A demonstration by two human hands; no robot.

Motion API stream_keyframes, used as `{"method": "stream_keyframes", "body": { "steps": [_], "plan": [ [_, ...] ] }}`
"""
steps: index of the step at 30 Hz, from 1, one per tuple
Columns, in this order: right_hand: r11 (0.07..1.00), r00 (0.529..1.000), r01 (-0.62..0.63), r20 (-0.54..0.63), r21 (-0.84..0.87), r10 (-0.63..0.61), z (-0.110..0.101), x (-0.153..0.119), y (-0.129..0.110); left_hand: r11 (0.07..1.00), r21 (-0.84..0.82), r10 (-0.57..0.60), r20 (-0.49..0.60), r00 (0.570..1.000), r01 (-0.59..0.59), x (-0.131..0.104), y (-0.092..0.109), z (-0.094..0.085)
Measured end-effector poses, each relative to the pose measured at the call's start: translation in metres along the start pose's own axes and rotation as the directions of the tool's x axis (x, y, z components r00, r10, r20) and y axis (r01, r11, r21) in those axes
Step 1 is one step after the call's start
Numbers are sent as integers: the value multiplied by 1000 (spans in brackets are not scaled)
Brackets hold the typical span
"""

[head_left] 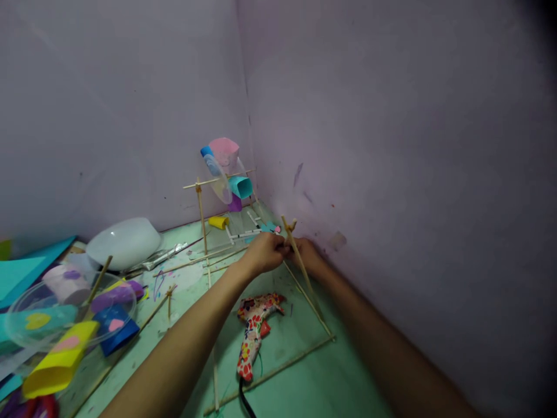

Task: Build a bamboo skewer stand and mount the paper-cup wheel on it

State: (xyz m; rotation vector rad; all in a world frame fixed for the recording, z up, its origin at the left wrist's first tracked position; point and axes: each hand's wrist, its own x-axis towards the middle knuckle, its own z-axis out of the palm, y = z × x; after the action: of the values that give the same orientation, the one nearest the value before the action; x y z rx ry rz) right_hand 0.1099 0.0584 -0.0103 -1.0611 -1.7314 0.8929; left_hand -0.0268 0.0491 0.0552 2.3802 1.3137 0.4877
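A frame of thin wooden sticks (278, 370) lies on the green table, with upright sticks tied together at the top. My left hand (266, 253) is closed near the right upright sticks (303, 264), its fingertips meeting those of my right hand (303, 255) just behind them. What the fingers pinch is too small to make out. A glue gun (252, 337) covered in flower print lies inside the frame below my hands. Behind, a wheel of clear plastic discs (217, 179) with pink, blue, teal and purple paper cups hangs on a stick across the uprights.
At the left lies another clear disc (26, 334) with coloured paper cups, including a yellow one (61, 360). A white bowl (126, 241) stands by the back wall. The right wall rises close beside my right arm.
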Motion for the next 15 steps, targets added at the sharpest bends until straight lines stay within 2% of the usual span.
{"method": "stream_keyframes", "body": {
  "steps": [4, 6, 8, 10, 11, 13, 15],
  "plan": [
    [999, 999, 18, -42, -31, -20, 1, -2, 11, 995, 77, -55, -38, 998, 58, -11, 3, -13],
    [999, 998, 11, -65, -47, -14, 2, -3, 14, 985, 117, -117, -94, 989, 128, -33, 5, -24],
    [998, 996, 5, -86, -69, -11, 4, -4, 14, 959, 163, -208, -153, 966, 233, -65, 11, -32],
    [995, 995, 12, -96, -94, -21, 6, -6, 12, 874, 268, -377, -151, 914, 405, -102, 20, -31],
    [994, 995, 20, -94, -108, -30, 7, -6, 11, 821, 331, -464, -87, 882, 464, -120, 26, -27],
    [990, 996, 36, -81, -133, -47, 7, -8, 9, 751, 386, -594, 41, 803, 536, -148, 39, -13],
    [987, 997, 40, -66, -154, -50, 6, -11, 8, 713, 400, -664, 122, 737, 576, -163, 48, 1]
  ]
}}
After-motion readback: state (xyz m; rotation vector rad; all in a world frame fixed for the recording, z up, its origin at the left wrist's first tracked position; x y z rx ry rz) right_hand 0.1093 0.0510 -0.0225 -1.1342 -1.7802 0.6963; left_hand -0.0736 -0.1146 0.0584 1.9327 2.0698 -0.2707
